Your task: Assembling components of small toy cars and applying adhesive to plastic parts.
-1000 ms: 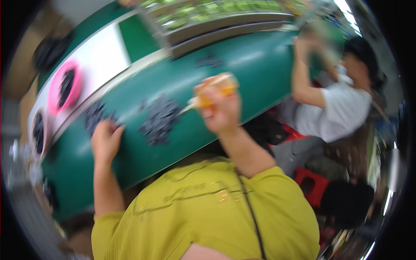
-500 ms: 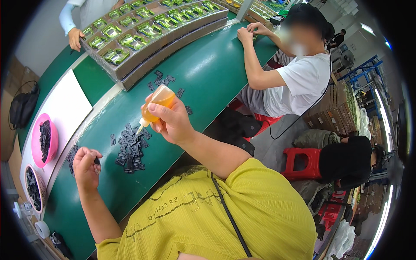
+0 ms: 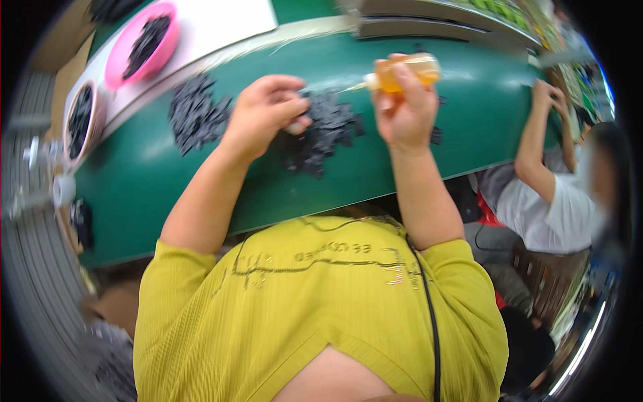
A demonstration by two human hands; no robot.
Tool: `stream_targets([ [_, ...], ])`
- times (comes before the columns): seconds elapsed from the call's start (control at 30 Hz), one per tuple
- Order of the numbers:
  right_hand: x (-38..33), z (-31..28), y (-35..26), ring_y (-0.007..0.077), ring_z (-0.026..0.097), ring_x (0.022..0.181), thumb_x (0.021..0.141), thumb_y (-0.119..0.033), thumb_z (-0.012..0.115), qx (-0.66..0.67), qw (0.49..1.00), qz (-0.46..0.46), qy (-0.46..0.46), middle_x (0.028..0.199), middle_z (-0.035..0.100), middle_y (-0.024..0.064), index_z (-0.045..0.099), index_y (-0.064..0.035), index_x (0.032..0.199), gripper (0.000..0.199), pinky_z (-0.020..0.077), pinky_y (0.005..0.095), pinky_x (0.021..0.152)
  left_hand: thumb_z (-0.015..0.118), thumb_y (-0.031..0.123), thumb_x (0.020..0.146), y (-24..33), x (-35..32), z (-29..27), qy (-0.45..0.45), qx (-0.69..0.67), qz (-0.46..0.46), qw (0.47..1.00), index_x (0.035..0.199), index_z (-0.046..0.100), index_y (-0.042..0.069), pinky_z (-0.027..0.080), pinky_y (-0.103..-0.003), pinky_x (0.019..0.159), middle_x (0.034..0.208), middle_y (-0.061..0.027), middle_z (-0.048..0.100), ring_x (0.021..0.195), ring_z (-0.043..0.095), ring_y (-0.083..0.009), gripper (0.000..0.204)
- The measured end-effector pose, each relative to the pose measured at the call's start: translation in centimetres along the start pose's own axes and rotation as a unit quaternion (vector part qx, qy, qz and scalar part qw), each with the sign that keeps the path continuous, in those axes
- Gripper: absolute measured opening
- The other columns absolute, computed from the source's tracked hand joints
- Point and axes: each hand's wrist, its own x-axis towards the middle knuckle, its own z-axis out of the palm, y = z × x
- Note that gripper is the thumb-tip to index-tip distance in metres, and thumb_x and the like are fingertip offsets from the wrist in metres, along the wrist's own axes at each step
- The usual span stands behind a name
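My right hand (image 3: 410, 110) grips a squeeze bottle (image 3: 426, 68) of orange liquid. The bottle lies nearly level, its thin nozzle pointing left toward my other hand. Bent fingers close my left hand (image 3: 262, 115) in a pinch over the table; a small black plastic part shows at its fingertips, blurred and mostly covered. Just below and right of that hand spreads a heap of black plastic parts (image 3: 325, 130). Another heap of the same parts (image 3: 194, 114) lies left of my left wrist. The nozzle tip is apart from my left fingers.
On a white board (image 3: 231, 23) stands a pink bowl (image 3: 170, 48) with black parts in it. A paler basket (image 3: 100, 124), also holding them, sits nearer. Stacked trays (image 3: 422, 30) border the green table's far side. A co-worker's hands (image 3: 553, 99) are at the right end.
The view has swung round to the left. My two hands have come closer together, and the bottle has tipped from nozzle-down to nearly level. Both hands keep their grip.
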Motion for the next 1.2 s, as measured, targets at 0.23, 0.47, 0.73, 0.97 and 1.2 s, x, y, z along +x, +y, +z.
stream_targets([
  [0.23, -0.6, 0.7, 1.0, 0.0103, 0.051, 0.052, 0.084, -0.003, 0.061, -0.094, 0.994, -0.032, -0.039, 0.089, 0.064, 0.0125, 0.057, -0.0002, 0.102, 0.019, 0.0408, 0.0219, 0.045, 0.065, 0.005, 0.083, -0.8, -0.1, -0.3, -0.025, 0.03, -0.048, 0.998, 0.107, 0.058, -0.005, 0.053, -0.024, 0.058, 0.083, -0.0095, 0.064, 0.067, 0.065, -0.0146, 0.027],
  [0.47, -1.4, 0.8, 2.0, 0.01, 0.051, 0.053, 0.086, -0.004, 0.061, -0.199, 0.976, -0.045, -0.081, 0.095, 0.065, 0.0165, 0.057, 0.0008, 0.105, 0.02, 0.0418, 0.0206, 0.047, 0.065, 0.004, 0.083, -0.6, -0.4, -0.1, -0.028, 0.041, -0.059, 0.997, 0.106, 0.059, -0.006, 0.053, -0.023, 0.057, 0.081, -0.0088, 0.064, 0.065, 0.065, -0.0139, 0.026],
  [0.73, -1.3, 0.8, 2.1, 0.0094, 0.05, 0.053, 0.086, -0.004, 0.061, -0.212, 0.973, -0.047, -0.072, 0.095, 0.065, 0.0162, 0.057, 0.0011, 0.105, 0.02, 0.0418, 0.0206, 0.048, 0.065, 0.002, 0.082, -0.7, -0.2, 0.0, -0.026, 0.046, -0.057, 0.997, 0.103, 0.058, -0.007, 0.053, -0.023, 0.056, 0.08, -0.0092, 0.064, 0.064, 0.066, -0.0144, 0.024],
  [0.97, -1.4, 0.8, 2.2, 0.0095, 0.051, 0.053, 0.086, -0.004, 0.061, -0.227, 0.97, -0.047, -0.075, 0.095, 0.065, 0.016, 0.057, 0.0015, 0.105, 0.02, 0.0423, 0.0207, 0.048, 0.065, 0.004, 0.083, -0.5, -0.3, 0.0, -0.025, 0.053, -0.058, 0.997, 0.104, 0.058, -0.007, 0.052, -0.023, 0.058, 0.08, -0.0086, 0.064, 0.065, 0.065, -0.0135, 0.025],
  [1.2, -1.4, 1.1, 2.2, 0.0093, 0.052, 0.054, 0.082, -0.003, 0.066, -0.234, 0.97, -0.042, -0.054, 0.09, 0.064, 0.0121, 0.055, 0.0004, 0.104, 0.025, 0.0422, 0.0206, 0.046, 0.065, 0.005, 0.083, -0.7, -0.3, -0.1, -0.031, 0.054, -0.056, 0.997, 0.105, 0.059, -0.007, 0.053, -0.022, 0.057, 0.08, -0.0089, 0.064, 0.065, 0.065, -0.0137, 0.026],
])
